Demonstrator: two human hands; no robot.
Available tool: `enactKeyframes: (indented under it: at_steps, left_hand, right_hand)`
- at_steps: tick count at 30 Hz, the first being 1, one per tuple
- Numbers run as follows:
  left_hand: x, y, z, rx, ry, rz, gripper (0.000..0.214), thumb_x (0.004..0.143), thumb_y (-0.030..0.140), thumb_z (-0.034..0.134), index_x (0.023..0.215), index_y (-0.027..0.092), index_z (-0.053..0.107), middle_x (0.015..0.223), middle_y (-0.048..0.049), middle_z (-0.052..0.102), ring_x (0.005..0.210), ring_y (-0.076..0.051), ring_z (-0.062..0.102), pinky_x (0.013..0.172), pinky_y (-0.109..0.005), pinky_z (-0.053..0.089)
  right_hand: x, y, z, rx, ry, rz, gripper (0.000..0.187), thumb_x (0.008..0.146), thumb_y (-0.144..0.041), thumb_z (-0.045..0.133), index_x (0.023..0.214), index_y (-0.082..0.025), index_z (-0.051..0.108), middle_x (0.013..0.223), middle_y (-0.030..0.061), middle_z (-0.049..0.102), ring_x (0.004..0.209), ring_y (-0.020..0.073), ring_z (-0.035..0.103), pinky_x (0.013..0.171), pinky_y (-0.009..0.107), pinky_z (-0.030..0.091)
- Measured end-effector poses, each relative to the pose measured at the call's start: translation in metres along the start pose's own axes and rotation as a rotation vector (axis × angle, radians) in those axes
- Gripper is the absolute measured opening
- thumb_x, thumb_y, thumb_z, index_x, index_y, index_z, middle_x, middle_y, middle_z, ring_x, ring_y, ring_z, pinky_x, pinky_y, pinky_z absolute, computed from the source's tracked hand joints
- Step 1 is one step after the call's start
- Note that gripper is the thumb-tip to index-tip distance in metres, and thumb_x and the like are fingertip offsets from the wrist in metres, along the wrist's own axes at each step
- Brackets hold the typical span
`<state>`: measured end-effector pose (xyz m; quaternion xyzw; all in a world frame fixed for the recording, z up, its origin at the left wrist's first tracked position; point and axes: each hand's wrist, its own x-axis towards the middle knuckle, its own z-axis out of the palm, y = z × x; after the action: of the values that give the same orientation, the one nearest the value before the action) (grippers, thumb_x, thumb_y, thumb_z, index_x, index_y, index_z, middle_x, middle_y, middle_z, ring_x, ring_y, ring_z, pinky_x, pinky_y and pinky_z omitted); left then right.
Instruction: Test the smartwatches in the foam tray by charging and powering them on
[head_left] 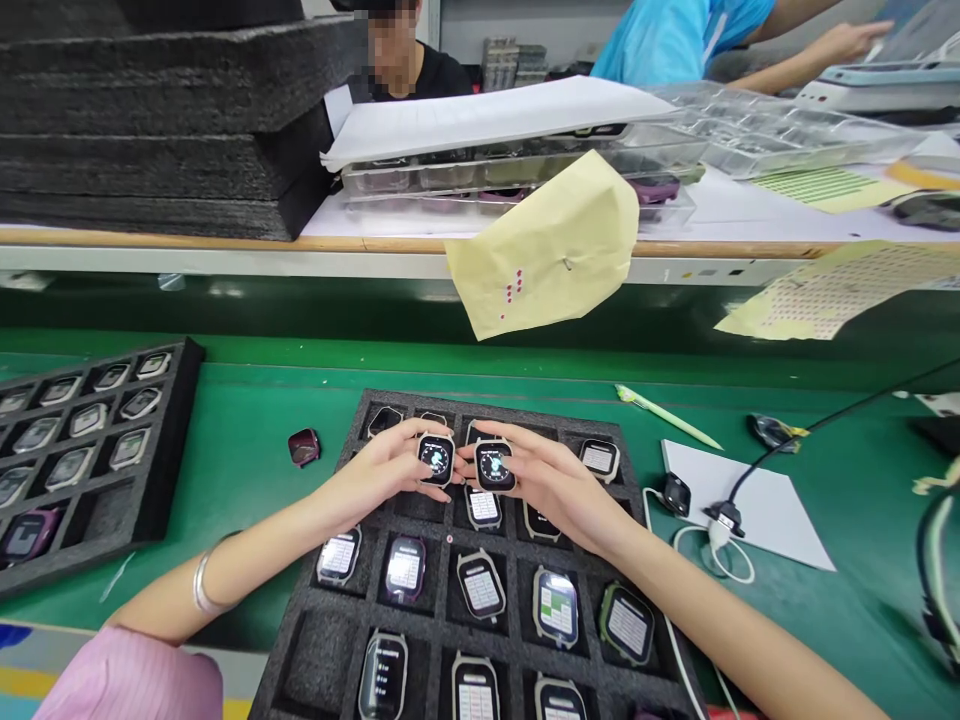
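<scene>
A black foam tray [341, 640] with square pockets lies in front of me on the green bench, and several pockets hold smartwatch bodies with lit screens. My left hand [382, 470] pinches one watch body [436, 458] above the tray's far rows. My right hand [544, 480] grips a second watch body [495, 466] right beside it. Both screens face up and show a round dial. The two hands almost touch.
A second foam tray [161, 440] of watches sits at the left. A loose dark red watch body [304, 447] lies between the trays. To the right are a green pen [664, 412], white paper [757, 505], and cables with charger heads [721, 518]. Two other people work behind the raised shelf.
</scene>
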<state>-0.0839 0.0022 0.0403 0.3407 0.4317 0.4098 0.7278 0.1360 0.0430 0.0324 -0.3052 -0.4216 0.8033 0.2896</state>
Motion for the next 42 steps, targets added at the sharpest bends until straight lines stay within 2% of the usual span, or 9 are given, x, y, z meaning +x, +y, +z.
enactKeyframes:
  at_steps: [7,18,21,25,27,31,34,38,42]
  left_hand:
    - [-0.002,0.000,0.000,0.086,-0.067,0.053,0.038,0.075,0.011,0.060,0.112,0.019,0.055,0.089,-0.0037,0.065,0.091,-0.021,0.065,0.080,-0.040,0.057]
    - [-0.005,-0.003,0.002,0.131,-0.087,0.054,0.038,0.078,0.011,0.058,0.115,0.018,0.053,0.092,-0.0050,0.066,0.095,-0.021,0.065,0.081,-0.039,0.059]
    - [-0.005,-0.004,0.002,0.123,-0.082,0.071,0.040,0.078,0.010,0.059,0.116,0.019,0.053,0.095,-0.0058,0.066,0.098,-0.023,0.065,0.080,-0.040,0.059]
    - [-0.006,-0.006,0.001,0.103,-0.093,0.106,0.040,0.081,0.013,0.061,0.119,0.020,0.053,0.098,-0.0065,0.066,0.100,-0.023,0.066,0.081,-0.039,0.059]
    - [-0.007,-0.007,0.001,0.093,-0.102,0.117,0.037,0.083,0.017,0.062,0.118,0.020,0.053,0.097,-0.0073,0.067,0.099,-0.023,0.066,0.080,-0.039,0.060]
    - [-0.008,-0.009,0.003,0.098,-0.107,0.107,0.034,0.085,0.025,0.065,0.116,0.018,0.053,0.096,-0.0079,0.068,0.093,-0.022,0.068,0.076,-0.037,0.060]
    - [-0.007,-0.008,0.004,0.095,-0.101,0.121,0.031,0.085,0.027,0.065,0.112,0.018,0.054,0.094,-0.0070,0.069,0.088,-0.020,0.069,0.071,-0.033,0.060]
    - [-0.005,-0.008,0.003,0.088,-0.107,0.143,0.028,0.087,0.028,0.063,0.111,0.017,0.054,0.092,-0.0075,0.069,0.086,-0.019,0.069,0.067,-0.031,0.060]
    - [-0.004,-0.008,0.001,0.084,-0.121,0.130,0.030,0.085,0.030,0.064,0.111,0.018,0.055,0.093,-0.0083,0.069,0.087,-0.021,0.069,0.069,-0.034,0.060]
  right_hand:
    - [-0.001,0.005,-0.003,-0.070,0.012,-0.030,0.040,0.084,-0.028,0.068,0.124,-0.026,0.064,0.114,0.0073,0.072,0.106,0.0276,0.068,0.100,0.050,0.048]
    - [-0.001,0.006,-0.003,-0.286,0.035,-0.134,0.037,0.085,-0.026,0.071,0.121,-0.026,0.064,0.112,0.0061,0.073,0.101,0.0246,0.070,0.095,0.045,0.054]
    - [-0.005,0.006,-0.001,-0.281,-0.015,-0.114,0.049,0.082,-0.025,0.074,0.128,-0.027,0.059,0.119,0.0067,0.069,0.108,0.0250,0.067,0.099,0.045,0.051]
    - [-0.014,0.005,-0.006,-0.285,-0.131,-0.097,0.070,0.080,-0.021,0.074,0.142,-0.028,0.042,0.133,0.0081,0.060,0.120,0.0259,0.059,0.103,0.046,0.047]
    - [-0.018,0.002,-0.015,-0.481,-0.089,-0.135,0.068,0.085,-0.024,0.069,0.145,-0.027,0.039,0.132,0.0088,0.061,0.119,0.0267,0.060,0.103,0.047,0.047]
    - [-0.017,-0.013,-0.044,-1.216,0.127,-0.350,0.051,0.086,-0.031,0.065,0.135,-0.024,0.053,0.130,0.0106,0.061,0.117,0.0326,0.058,0.102,0.052,0.044]
    - [-0.011,-0.022,-0.067,-1.584,0.144,-0.447,0.041,0.085,-0.035,0.063,0.123,-0.018,0.060,0.115,0.0140,0.066,0.107,0.0349,0.058,0.093,0.053,0.045]
    - [-0.008,-0.024,-0.083,-1.805,0.095,-0.459,0.046,0.088,-0.041,0.057,0.125,-0.013,0.060,0.108,0.0177,0.062,0.101,0.0351,0.056,0.082,0.049,0.047]
    - [-0.005,-0.027,-0.073,-1.763,0.062,-0.489,0.045,0.093,-0.042,0.054,0.130,-0.017,0.057,0.116,0.0154,0.062,0.106,0.0332,0.055,0.086,0.047,0.045]
